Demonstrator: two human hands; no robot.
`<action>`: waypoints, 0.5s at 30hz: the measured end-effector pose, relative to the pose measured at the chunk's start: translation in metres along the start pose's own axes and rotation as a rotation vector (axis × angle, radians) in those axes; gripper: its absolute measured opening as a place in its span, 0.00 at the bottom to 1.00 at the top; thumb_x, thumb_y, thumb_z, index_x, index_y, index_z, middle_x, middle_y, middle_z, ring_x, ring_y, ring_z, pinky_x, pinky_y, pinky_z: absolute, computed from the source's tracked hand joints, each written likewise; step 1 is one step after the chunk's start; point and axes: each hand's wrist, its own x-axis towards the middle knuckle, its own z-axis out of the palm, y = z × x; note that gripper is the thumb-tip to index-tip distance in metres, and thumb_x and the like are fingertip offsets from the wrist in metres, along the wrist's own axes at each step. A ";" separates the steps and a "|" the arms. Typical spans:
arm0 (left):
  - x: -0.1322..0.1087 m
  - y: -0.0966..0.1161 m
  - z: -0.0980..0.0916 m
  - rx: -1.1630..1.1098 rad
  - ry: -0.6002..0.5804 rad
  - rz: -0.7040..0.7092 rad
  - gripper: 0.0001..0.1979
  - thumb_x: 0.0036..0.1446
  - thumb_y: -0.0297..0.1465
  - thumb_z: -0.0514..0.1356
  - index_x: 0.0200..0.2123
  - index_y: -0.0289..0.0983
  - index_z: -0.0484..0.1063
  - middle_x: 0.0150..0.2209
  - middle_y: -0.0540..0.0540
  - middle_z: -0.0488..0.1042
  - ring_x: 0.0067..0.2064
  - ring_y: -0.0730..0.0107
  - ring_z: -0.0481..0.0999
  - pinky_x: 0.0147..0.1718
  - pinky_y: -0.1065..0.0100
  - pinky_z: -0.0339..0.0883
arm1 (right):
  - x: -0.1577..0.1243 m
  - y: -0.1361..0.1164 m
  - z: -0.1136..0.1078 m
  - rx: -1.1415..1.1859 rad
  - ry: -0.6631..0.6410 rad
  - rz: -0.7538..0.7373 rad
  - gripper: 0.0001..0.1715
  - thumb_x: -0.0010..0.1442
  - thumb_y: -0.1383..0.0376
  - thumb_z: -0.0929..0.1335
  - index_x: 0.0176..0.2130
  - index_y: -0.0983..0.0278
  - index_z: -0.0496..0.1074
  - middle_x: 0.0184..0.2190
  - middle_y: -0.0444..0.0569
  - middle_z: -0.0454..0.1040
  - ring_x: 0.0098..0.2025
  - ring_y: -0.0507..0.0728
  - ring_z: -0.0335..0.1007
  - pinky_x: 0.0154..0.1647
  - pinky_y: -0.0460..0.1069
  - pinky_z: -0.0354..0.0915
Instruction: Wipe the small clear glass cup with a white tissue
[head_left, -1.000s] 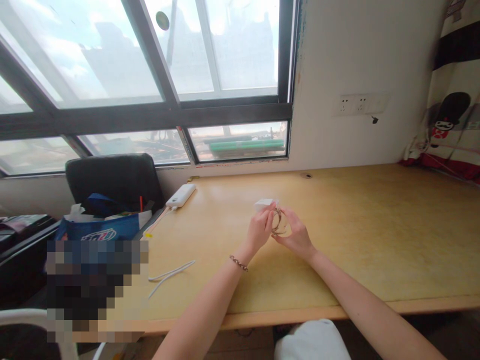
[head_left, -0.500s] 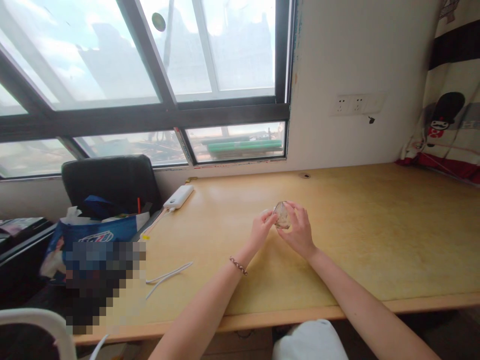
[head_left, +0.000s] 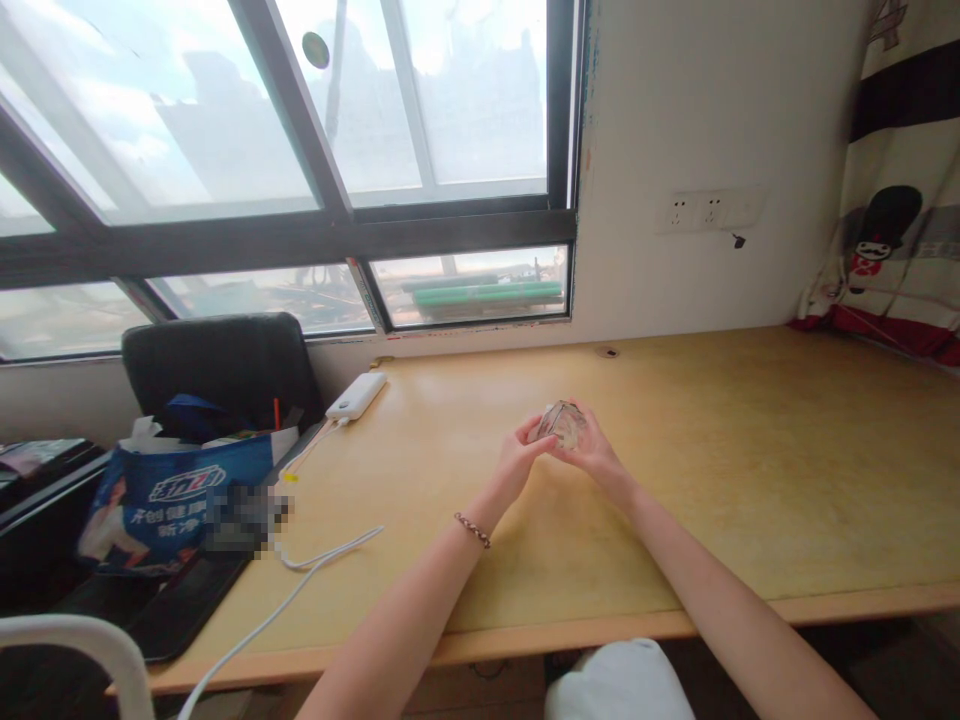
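Note:
Both my hands meet over the middle of the wooden desk (head_left: 750, 480). Between them is a small clear packet (head_left: 561, 424) with something pale and ring-like inside; I cannot make out the contents. My left hand (head_left: 516, 462) pinches its left side with curled fingers. My right hand (head_left: 592, 446) cups it from the right and below. A braided bracelet (head_left: 472, 528) sits on my left wrist.
A white power bank (head_left: 358, 395) lies near the window, and a white cable (head_left: 300, 580) runs off the desk's front left. A blue printed bag (head_left: 172, 490) and a black chair (head_left: 225, 365) stand at the left. Wall sockets (head_left: 709, 210) are above the desk.
The packet has been turned and tilted between my hands. A small white item seen behind my hands a second ago is now out of sight. The camera shifted slightly.

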 end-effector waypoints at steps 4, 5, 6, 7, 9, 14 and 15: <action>0.002 0.000 -0.004 -0.039 0.029 0.031 0.24 0.41 0.31 0.64 0.45 0.34 0.69 0.44 0.41 0.70 0.46 0.60 0.68 0.45 0.61 0.61 | 0.002 -0.004 -0.003 0.405 -0.184 0.157 0.31 0.51 0.56 0.66 0.52 0.61 0.56 0.48 0.55 0.66 0.48 0.60 0.64 0.45 0.58 0.64; 0.002 -0.001 -0.005 -0.052 0.031 0.034 0.24 0.41 0.31 0.64 0.45 0.34 0.69 0.44 0.41 0.70 0.46 0.60 0.68 0.45 0.61 0.61 | 0.002 -0.005 -0.004 0.438 -0.202 0.184 0.29 0.51 0.56 0.66 0.51 0.61 0.57 0.49 0.55 0.66 0.49 0.60 0.64 0.46 0.58 0.64; 0.002 -0.001 -0.005 -0.058 0.028 0.039 0.24 0.40 0.31 0.64 0.45 0.34 0.69 0.45 0.41 0.70 0.46 0.59 0.68 0.46 0.60 0.60 | 0.003 -0.005 -0.005 0.455 -0.215 0.211 0.29 0.51 0.56 0.66 0.51 0.61 0.58 0.49 0.55 0.65 0.50 0.60 0.63 0.47 0.58 0.63; 0.002 -0.001 -0.005 -0.056 0.023 0.046 0.24 0.41 0.31 0.64 0.45 0.34 0.69 0.45 0.41 0.70 0.46 0.59 0.68 0.46 0.60 0.60 | 0.003 -0.005 -0.006 0.462 -0.223 0.234 0.29 0.50 0.57 0.67 0.50 0.61 0.59 0.50 0.54 0.65 0.50 0.60 0.63 0.47 0.58 0.63; 0.001 0.000 -0.004 -0.041 0.007 0.058 0.24 0.42 0.31 0.64 0.46 0.35 0.68 0.46 0.41 0.70 0.47 0.59 0.68 0.46 0.60 0.60 | 0.004 -0.002 -0.008 0.465 -0.202 0.263 0.31 0.47 0.58 0.69 0.50 0.61 0.59 0.49 0.54 0.65 0.50 0.60 0.63 0.48 0.58 0.63; 0.000 0.001 -0.001 0.017 0.009 0.074 0.22 0.47 0.34 0.61 0.47 0.35 0.67 0.45 0.42 0.70 0.45 0.60 0.68 0.45 0.60 0.61 | 0.006 0.013 -0.007 0.424 -0.046 0.260 0.35 0.42 0.61 0.72 0.48 0.61 0.58 0.46 0.52 0.68 0.47 0.60 0.66 0.47 0.58 0.63; -0.001 0.001 0.000 0.032 0.017 0.076 0.21 0.49 0.34 0.60 0.47 0.35 0.67 0.45 0.42 0.70 0.46 0.60 0.68 0.45 0.61 0.61 | 0.006 0.015 -0.006 0.408 -0.016 0.249 0.35 0.42 0.61 0.72 0.47 0.61 0.58 0.46 0.52 0.68 0.47 0.60 0.66 0.47 0.58 0.64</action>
